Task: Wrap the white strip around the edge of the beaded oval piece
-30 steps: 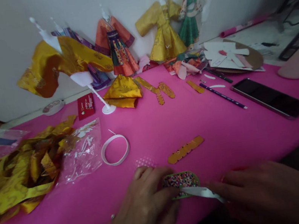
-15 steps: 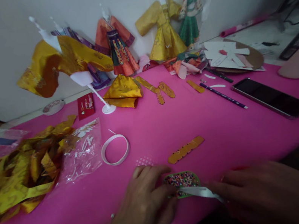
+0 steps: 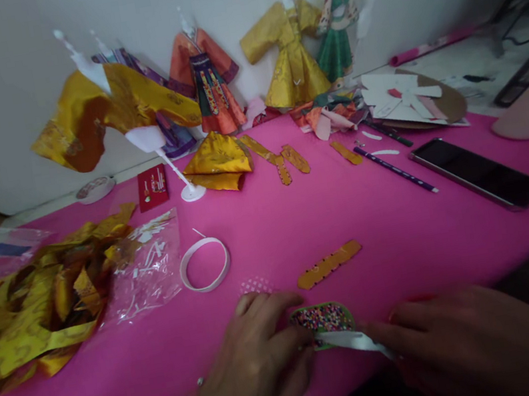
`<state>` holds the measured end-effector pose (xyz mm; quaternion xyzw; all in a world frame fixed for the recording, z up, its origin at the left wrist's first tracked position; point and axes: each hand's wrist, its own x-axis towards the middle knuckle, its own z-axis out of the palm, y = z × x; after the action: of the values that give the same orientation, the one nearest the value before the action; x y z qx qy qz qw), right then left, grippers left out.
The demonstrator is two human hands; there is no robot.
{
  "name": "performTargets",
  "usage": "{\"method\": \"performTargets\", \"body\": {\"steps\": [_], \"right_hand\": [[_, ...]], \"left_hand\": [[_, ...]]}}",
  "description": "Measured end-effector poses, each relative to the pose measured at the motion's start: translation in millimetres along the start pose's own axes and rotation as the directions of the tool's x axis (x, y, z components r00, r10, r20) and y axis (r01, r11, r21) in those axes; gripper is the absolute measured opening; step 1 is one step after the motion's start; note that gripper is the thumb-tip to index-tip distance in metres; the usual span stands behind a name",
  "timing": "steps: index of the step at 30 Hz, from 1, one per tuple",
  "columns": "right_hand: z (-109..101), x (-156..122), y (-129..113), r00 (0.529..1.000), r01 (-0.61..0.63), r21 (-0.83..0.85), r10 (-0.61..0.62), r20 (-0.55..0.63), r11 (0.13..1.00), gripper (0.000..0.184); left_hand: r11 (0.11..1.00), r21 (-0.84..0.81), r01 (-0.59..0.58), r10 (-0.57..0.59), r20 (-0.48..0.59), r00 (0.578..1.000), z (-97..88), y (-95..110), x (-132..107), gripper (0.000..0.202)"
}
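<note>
A: What are the hands doing at the near edge of the pink table (image 3: pixel 401 229)?

B: The left hand (image 3: pixel 257 368) is pressing down the small green piece with a dotted pattern (image 3: pixel 321 318), its fingers curled over the left end. The right hand (image 3: pixel 451 342) is pinching the white strip (image 3: pixel 354 340) and laying it along the lower edge of that piece. So both hands are grasping something, not resting free.

A: And where is this piece lying?

B: It is lying flat on the table, between the two hands, just below the orange scalloped strip (image 3: pixel 329 263).

A: How far is the work going, in your opinion?

B: I am judging that the strip is only partly attached: its left part is touching the piece, but its right end is lifted in the fingers. Whether it is sticking already, I cannot tell. The ring of white tape (image 3: pixel 204 265) is waiting near, and the paper dresses (image 3: pixel 205 83) by the wall are looking finished, while the gold scraps (image 3: pixel 34 311) are lying loose on the left.
</note>
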<state>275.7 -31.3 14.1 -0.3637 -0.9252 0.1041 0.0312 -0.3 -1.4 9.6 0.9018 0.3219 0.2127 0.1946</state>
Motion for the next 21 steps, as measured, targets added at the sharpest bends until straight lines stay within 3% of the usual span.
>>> {"method": "performTargets", "body": {"steps": [21], "right_hand": [[-1.1, 1.3, -3.8, 0.999, -0.035, 0.033, 0.034, 0.007, 0.999, 0.045]], "left_hand": [[1.000, 0.000, 0.004, -0.004, -0.001, 1.000, -1.3, -0.2, 1.0, 0.031]]}}
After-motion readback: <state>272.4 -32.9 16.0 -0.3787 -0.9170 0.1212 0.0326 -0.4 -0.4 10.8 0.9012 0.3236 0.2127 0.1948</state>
